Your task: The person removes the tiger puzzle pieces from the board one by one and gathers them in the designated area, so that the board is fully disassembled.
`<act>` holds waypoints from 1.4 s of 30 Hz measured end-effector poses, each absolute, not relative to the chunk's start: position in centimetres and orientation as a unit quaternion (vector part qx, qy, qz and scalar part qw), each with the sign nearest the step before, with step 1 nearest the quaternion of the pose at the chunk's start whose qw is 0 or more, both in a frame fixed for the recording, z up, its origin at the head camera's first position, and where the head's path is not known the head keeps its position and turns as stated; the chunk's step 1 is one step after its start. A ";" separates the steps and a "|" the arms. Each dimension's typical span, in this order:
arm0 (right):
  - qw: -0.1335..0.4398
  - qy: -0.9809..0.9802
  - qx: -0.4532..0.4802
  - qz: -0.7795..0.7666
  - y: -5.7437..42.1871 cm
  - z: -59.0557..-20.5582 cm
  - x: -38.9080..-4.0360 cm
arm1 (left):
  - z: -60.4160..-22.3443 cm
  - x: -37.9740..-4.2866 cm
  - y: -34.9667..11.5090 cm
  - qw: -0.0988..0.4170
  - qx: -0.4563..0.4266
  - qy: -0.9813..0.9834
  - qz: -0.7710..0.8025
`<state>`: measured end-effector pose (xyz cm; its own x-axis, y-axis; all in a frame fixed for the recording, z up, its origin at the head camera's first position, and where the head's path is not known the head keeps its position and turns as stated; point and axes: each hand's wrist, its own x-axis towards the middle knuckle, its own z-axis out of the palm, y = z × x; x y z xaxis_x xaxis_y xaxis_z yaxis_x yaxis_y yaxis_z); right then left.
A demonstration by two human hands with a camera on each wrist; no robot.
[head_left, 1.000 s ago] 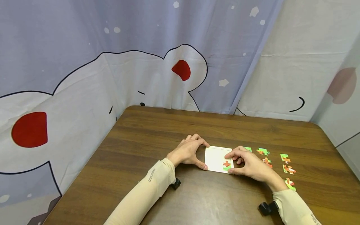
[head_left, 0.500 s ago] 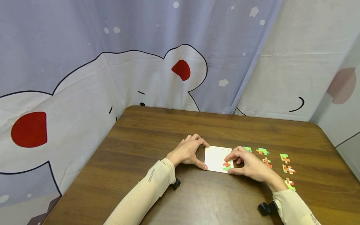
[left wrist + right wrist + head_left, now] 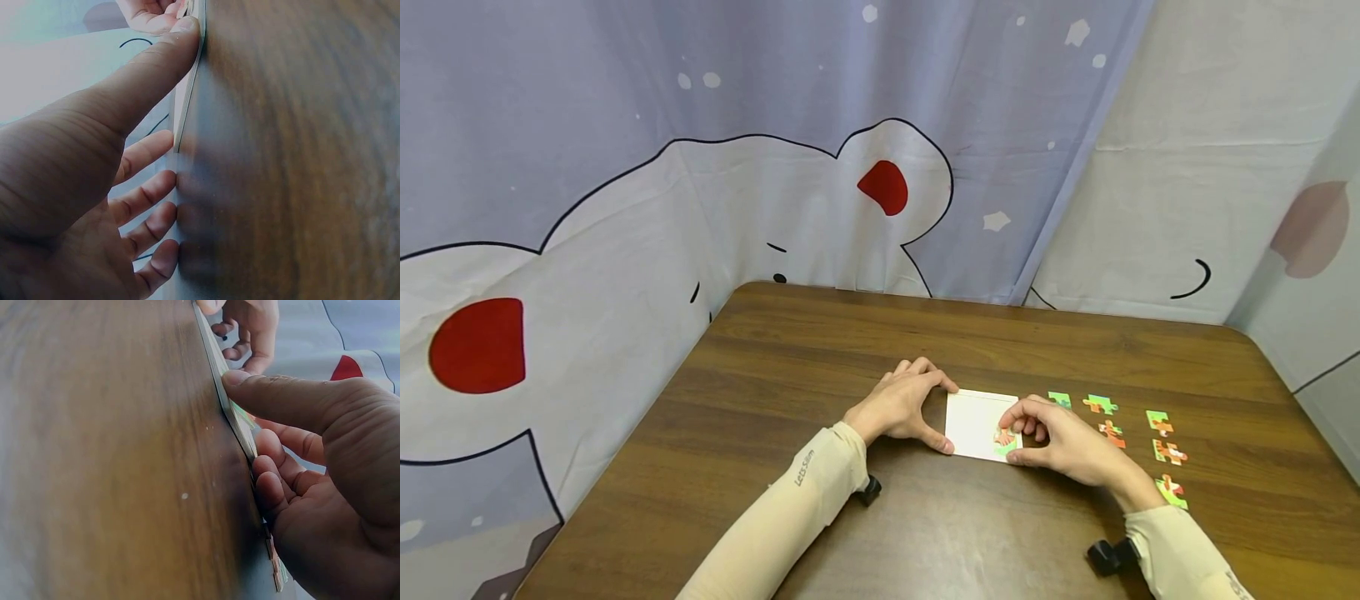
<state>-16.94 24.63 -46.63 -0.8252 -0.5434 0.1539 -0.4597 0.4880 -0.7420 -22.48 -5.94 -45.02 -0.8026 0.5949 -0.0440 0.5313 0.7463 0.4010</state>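
A square white puzzle tray lies flat on the table. My left hand is spread at its left side, thumb on the near left corner and index fingertip at the far left corner. The left wrist view shows the other left fingers resting on the tabletop. A green and orange puzzle piece is in the tray's near right corner. My right hand holds it there, index fingertip at its far side and thumb at the near edge. The other right fingers are curled in.
To the right, several loose puzzle pieces lie on the brown wooden table, among them a green and orange one and one with white. A patterned curtain hangs behind the table.
My right index finger has shifted slightly, and the puzzle piece under it now looks paler, with a shine on it. My left hand and the tray have stayed put.
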 end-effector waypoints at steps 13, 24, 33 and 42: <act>0.077 0.859 -0.267 -0.430 24.6 -46.5 -17.0 | -45.1 -22.5 -5.9 0.082 0.302 0.931 0.188; 0.082 0.864 -0.267 -0.418 24.8 -46.5 -17.2 | -45.1 -22.6 -5.9 0.083 0.302 0.932 0.184; 0.089 0.860 -0.270 -0.423 24.8 -46.4 -17.2 | -45.1 -22.6 -5.9 0.086 0.301 0.931 0.186; 0.078 0.850 -0.267 -0.447 24.8 -46.1 -17.0 | -45.0 -22.6 -5.9 0.088 0.299 0.932 0.183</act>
<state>-17.01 24.83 -46.10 -0.8453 -0.5238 0.1057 -0.3837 0.4574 -0.8022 -22.57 -5.88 -44.99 -0.8059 0.5895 -0.0554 0.5250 0.7547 0.3936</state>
